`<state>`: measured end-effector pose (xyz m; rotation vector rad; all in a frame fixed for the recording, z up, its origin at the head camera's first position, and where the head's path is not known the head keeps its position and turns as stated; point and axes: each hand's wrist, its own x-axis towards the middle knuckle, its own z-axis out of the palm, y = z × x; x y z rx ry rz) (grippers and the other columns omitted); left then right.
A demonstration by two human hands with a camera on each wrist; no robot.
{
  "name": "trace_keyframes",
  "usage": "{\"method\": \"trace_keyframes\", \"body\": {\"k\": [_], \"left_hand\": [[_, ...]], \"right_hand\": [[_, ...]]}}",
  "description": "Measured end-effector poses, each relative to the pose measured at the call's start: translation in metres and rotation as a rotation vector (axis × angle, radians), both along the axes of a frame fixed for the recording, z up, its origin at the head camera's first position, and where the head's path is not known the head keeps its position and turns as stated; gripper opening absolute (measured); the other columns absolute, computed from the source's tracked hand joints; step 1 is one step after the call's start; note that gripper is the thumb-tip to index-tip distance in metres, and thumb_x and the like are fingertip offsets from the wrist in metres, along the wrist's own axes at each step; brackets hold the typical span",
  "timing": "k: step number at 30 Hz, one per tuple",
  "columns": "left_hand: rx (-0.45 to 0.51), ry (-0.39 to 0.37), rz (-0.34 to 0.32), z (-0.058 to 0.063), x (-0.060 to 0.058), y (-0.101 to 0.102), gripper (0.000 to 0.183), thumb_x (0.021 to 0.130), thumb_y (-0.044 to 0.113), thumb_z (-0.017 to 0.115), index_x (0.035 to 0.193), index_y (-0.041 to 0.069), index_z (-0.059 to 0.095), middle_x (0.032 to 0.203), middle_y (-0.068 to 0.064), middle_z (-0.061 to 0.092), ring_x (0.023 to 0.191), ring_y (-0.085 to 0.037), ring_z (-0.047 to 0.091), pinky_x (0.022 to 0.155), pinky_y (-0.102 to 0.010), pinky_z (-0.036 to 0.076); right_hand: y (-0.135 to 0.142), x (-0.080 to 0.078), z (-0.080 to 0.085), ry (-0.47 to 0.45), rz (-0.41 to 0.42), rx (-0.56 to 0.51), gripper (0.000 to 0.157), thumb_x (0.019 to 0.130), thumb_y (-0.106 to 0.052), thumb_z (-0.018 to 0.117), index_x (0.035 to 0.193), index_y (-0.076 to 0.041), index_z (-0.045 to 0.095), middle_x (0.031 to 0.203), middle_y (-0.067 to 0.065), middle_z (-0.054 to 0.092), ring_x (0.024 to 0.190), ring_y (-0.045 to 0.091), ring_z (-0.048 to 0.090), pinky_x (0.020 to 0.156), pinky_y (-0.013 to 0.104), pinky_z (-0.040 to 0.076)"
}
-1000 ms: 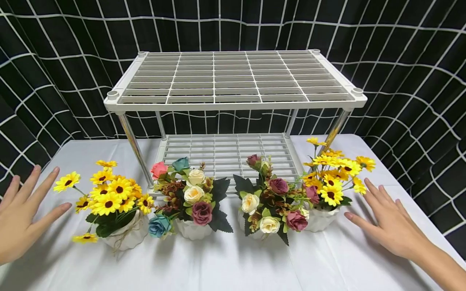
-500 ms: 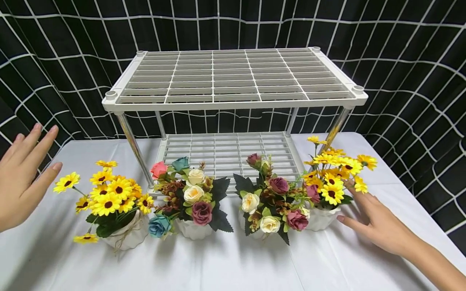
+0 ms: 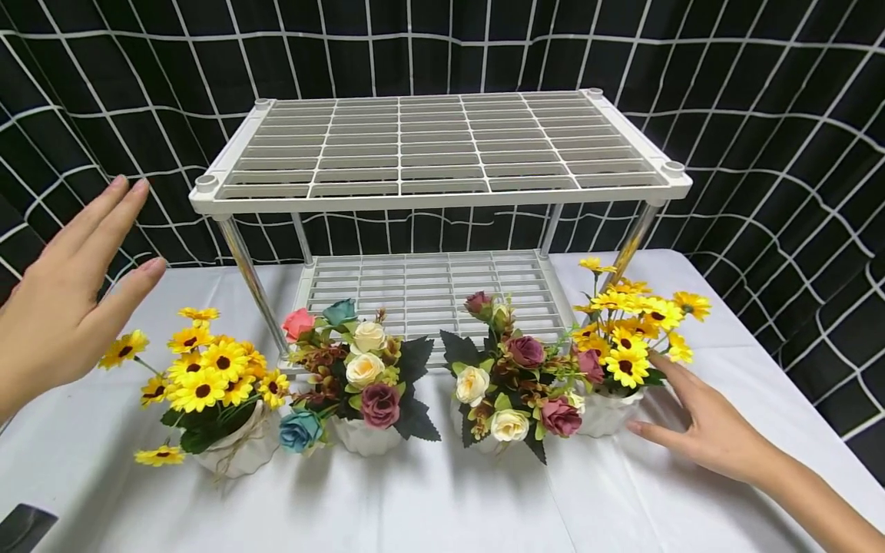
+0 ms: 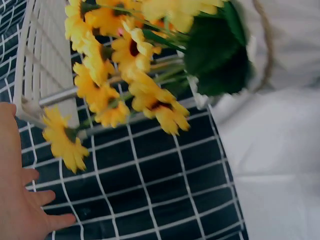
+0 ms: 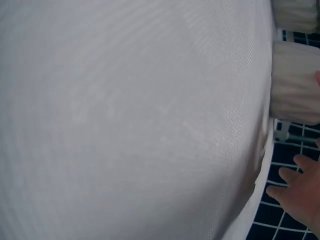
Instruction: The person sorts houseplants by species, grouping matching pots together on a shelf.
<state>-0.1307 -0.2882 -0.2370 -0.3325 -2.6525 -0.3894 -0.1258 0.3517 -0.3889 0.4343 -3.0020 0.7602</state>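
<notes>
My left hand (image 3: 76, 299) is raised with straight fingers above the left potted yellow daisies (image 3: 214, 376), touching nothing I can see. The left wrist view shows the hand (image 4: 25, 200) beside the blooms (image 4: 160, 105). My right hand (image 3: 712, 430) is at the right side of the other potted yellow daisies (image 3: 632, 338), thumb near the white pot (image 3: 608, 415). Its other fingertips are partly hidden behind flowers and leaves; the right wrist view shows these fingers (image 5: 285, 175) spread. Between them stand two white pots of mixed roses (image 3: 366, 384) (image 3: 512, 384).
Behind the pots stands a two-tier white rack (image 3: 442, 201) with metal posts; its lower shelf (image 3: 429, 288) sits on the white-covered table (image 3: 442, 499). A black curtain with white grid lines (image 3: 442, 46) hangs behind. A dark object (image 3: 26, 528) shows at the lower left corner.
My left hand has risen and moved right, over the left daisies. The right hand has moved left, up to the right daisy pot. The pots have stayed in place.
</notes>
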Motion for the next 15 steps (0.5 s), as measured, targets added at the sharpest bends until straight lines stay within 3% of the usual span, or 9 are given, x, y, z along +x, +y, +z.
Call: {"method": "trace_keyframes", "body": {"k": [2, 3, 6, 9, 12, 13, 15], "left_hand": [[0.022, 0.008, -0.025, 0.004, -0.002, 0.006, 0.071, 0.113, 0.049, 0.039, 0.171, 0.016, 0.015, 0.177, -0.017, 0.012, 0.16, -0.047, 0.015, 0.126, -0.072, 0.011], [0.034, 0.013, -0.037, 0.006, -0.003, 0.009, 0.07, 0.113, 0.046, 0.04, 0.171, 0.016, 0.016, 0.176, -0.017, 0.013, 0.159, -0.047, 0.017, 0.125, -0.073, 0.012], [0.071, 0.039, -0.074, 0.01, -0.006, 0.018, 0.066, 0.113, 0.04, 0.043, 0.17, 0.016, 0.02, 0.175, -0.018, 0.019, 0.158, -0.047, 0.021, 0.125, -0.072, 0.015], [0.109, 0.064, -0.092, 0.012, -0.009, 0.026, 0.064, 0.113, 0.038, 0.044, 0.169, 0.014, 0.025, 0.173, -0.02, 0.025, 0.156, -0.048, 0.026, 0.125, -0.072, 0.019], [0.152, 0.088, -0.1, 0.015, -0.012, 0.034, 0.061, 0.113, 0.036, 0.047, 0.168, 0.015, 0.03, 0.171, -0.019, 0.032, 0.152, -0.048, 0.035, 0.118, -0.073, 0.032], [0.169, 0.09, -0.099, 0.016, -0.013, 0.037, 0.06, 0.113, 0.036, 0.048, 0.167, 0.015, 0.032, 0.17, -0.018, 0.034, 0.151, -0.047, 0.037, 0.121, -0.064, 0.037], [0.198, 0.093, -0.096, 0.018, -0.016, 0.04, 0.059, 0.113, 0.033, 0.049, 0.167, 0.016, 0.034, 0.168, -0.017, 0.038, 0.148, -0.046, 0.042, 0.12, -0.042, 0.045]], "right_hand": [[-0.001, 0.0, 0.0, -0.019, -0.009, -0.043, 0.105, 0.086, -0.033, 0.086, 0.162, 0.008, 0.026, 0.158, 0.041, 0.035, 0.138, 0.065, 0.04, 0.105, 0.08, 0.037], [-0.001, 0.001, -0.001, -0.029, -0.013, -0.068, 0.104, 0.087, -0.031, 0.086, 0.162, 0.007, 0.025, 0.158, 0.041, 0.035, 0.137, 0.065, 0.041, 0.112, 0.072, 0.04], [-0.004, 0.003, -0.002, -0.079, -0.033, -0.19, 0.099, 0.091, -0.022, 0.083, 0.163, 0.009, 0.022, 0.158, 0.042, 0.034, 0.136, 0.063, 0.044, 0.117, 0.03, 0.045], [-0.01, 0.008, -0.004, -0.126, -0.084, -0.347, 0.092, 0.096, -0.013, 0.078, 0.163, 0.009, 0.019, 0.159, 0.04, 0.033, 0.131, 0.023, 0.063, 0.096, 0.001, 0.04], [-0.023, 0.016, -0.007, -0.133, -0.171, -0.496, 0.087, 0.097, -0.009, 0.076, 0.163, 0.006, 0.021, 0.158, 0.03, 0.037, 0.114, -0.015, 0.054, 0.089, 0.002, 0.047], [-0.029, 0.019, -0.008, -0.127, -0.205, -0.535, 0.084, 0.098, -0.008, 0.076, 0.162, 0.004, 0.023, 0.156, 0.024, 0.04, 0.109, -0.023, 0.048, 0.088, 0.003, 0.049], [-0.04, 0.026, -0.011, -0.125, -0.272, -0.609, 0.076, 0.098, -0.008, 0.075, 0.159, -0.006, 0.03, 0.148, 0.008, 0.045, 0.108, -0.021, 0.05, 0.088, 0.004, 0.051]]}}
